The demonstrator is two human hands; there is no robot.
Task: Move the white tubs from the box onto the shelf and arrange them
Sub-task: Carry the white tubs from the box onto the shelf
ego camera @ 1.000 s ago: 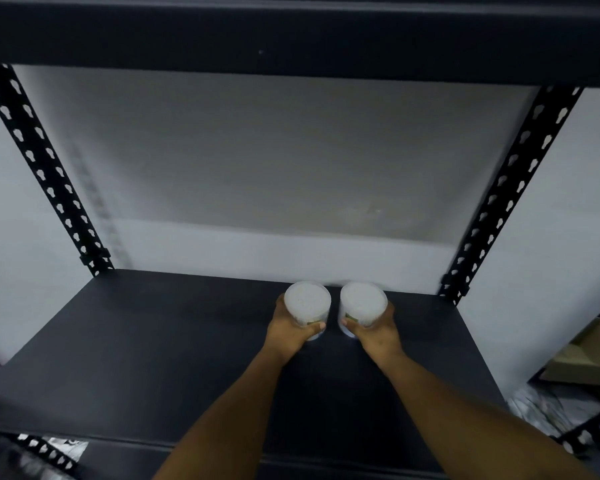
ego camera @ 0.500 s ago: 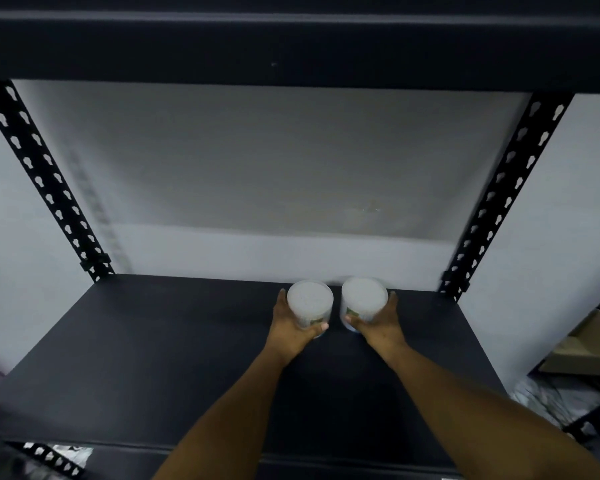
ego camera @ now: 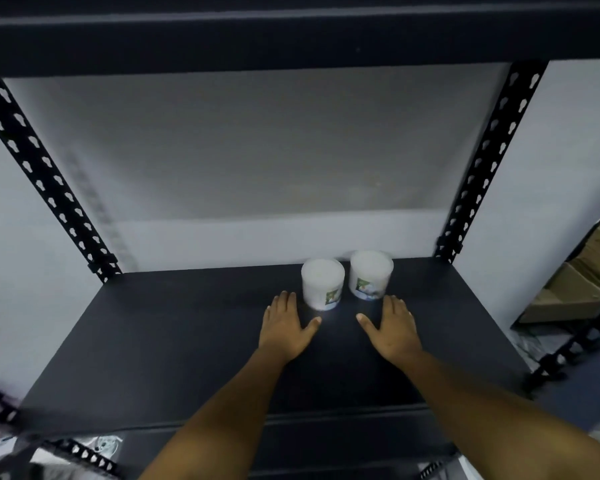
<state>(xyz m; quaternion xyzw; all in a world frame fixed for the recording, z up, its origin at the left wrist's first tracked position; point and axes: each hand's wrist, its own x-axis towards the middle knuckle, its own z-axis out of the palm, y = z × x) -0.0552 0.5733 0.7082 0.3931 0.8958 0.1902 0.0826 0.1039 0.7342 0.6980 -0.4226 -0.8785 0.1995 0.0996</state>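
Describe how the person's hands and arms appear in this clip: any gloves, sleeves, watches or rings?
Both arms are bare from the bottom of the frame to the wrist, with no sleeve in view. The left hand and the right hand are ungloved. No watch, bracelet or wristband shows on either wrist, and no ring is visible on the fingers, though the frame is slightly soft. Fingernails look short and unpainted.

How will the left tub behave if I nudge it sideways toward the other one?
The left tub stands upright on the flat shelf and looks squat, so it should probably slide rather than tip. Its round wall suggests it would roll if knocked over. The right tub stands close beside it, so contact would likely come quickly.
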